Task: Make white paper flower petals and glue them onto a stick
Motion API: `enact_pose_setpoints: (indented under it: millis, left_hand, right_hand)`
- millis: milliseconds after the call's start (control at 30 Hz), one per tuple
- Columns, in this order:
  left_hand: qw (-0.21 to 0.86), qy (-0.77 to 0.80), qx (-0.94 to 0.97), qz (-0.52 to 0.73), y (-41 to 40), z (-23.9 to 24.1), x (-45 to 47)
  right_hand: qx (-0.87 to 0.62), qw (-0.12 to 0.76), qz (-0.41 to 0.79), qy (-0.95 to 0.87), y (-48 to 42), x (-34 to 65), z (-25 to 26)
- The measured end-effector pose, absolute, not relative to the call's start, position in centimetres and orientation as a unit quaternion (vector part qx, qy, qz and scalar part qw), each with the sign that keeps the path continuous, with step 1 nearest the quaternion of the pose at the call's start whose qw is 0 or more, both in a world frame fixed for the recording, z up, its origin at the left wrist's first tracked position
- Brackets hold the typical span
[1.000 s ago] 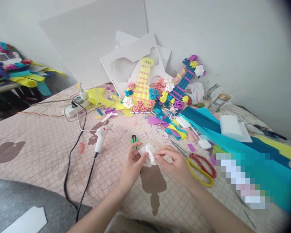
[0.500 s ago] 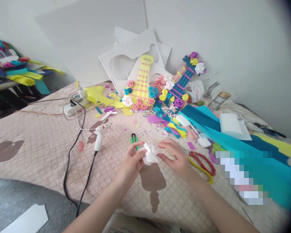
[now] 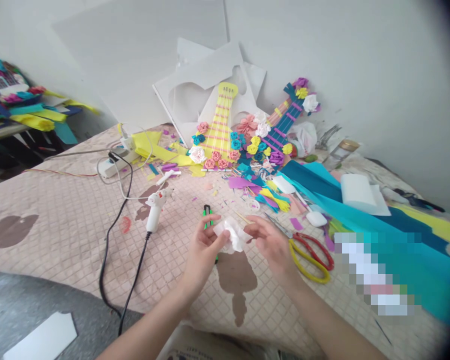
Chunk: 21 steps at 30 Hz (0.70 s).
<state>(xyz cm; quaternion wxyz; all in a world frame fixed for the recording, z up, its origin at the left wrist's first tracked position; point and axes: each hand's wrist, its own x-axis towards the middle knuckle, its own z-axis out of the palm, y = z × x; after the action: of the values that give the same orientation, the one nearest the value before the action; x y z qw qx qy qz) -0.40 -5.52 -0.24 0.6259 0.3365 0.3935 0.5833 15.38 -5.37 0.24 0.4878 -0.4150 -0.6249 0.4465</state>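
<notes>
White paper [image 3: 235, 235] is crumpled between our hands, above the tabletop [image 3: 161, 272]. The fingers of our left hand [image 3: 204, 245] pinch it, thumb on the near side. The fingers of our right hand [image 3: 272, 245] bend at its right edge; we cannot tell whether they grip it. Partly behind our left fingers we see a green cutter [image 3: 207, 210], and farther left of them a glue gun [image 3: 154, 215]. Scissors [image 3: 294, 238] lie just right of our right fingers. Well beyond all our fingers stands a yellow guitar [image 3: 221, 125].
</notes>
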Motion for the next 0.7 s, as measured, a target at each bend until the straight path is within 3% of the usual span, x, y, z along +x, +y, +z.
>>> enact_pose_setpoints:
  millis: [233, 533, 700]
  left_hand:
    - [0.568, 0.423, 0.385, 0.592, -6.0, -0.4, -0.1]
    - [0.676, 0.393, 0.394, 0.482, -5.7, -1.5, -0.8]
    - [0.651, 0.396, 0.397, 0.512, -5.6, -1.7, -0.7]
  right_hand:
    - [-0.501, 0.451, 0.477, -0.564, -6.3, 13.7, 0.1]
    - [-0.498, 0.427, 0.488, -0.575, -6.5, 14.5, 0.4]
    - [-0.490, 0.458, 0.474, -0.570, -6.7, 14.4, 0.4]
